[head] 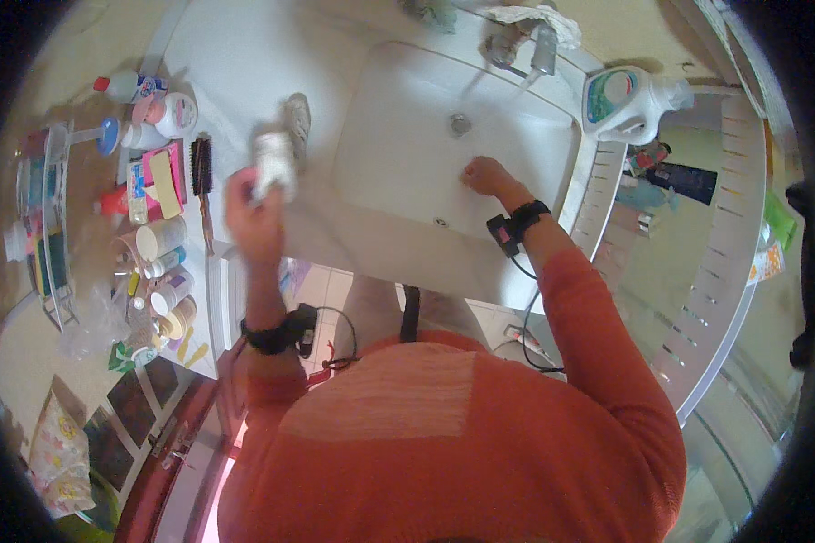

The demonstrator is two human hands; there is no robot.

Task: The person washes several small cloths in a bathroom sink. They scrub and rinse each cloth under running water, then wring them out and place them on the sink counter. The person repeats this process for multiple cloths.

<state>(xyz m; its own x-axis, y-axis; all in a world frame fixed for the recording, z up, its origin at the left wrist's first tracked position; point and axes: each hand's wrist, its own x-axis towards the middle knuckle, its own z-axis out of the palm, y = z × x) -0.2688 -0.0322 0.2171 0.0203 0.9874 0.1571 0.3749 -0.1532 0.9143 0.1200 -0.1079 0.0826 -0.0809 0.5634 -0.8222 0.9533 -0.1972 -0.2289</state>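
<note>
My left hand [255,214] grips a white object [273,159], blurred, perhaps a small bottle or jar, over the counter left of the sink. Just behind it on the counter lies a greyish, elongated item [299,122] whose kind I cannot tell. Over the white sink basin [394,136] is my right hand [487,176], its fingers curled closed with nothing visible in them. The drain [460,125] lies beyond that hand, and a metal faucet [543,51] stands at the basin's back edge.
A round hairbrush [202,166], bottles and several jars [161,237] crowd the left side. At the basin's right back corner stands a large white detergent jug [621,102]. A slotted white shelf [706,271] runs along the right. Cables hang from both wrist straps.
</note>
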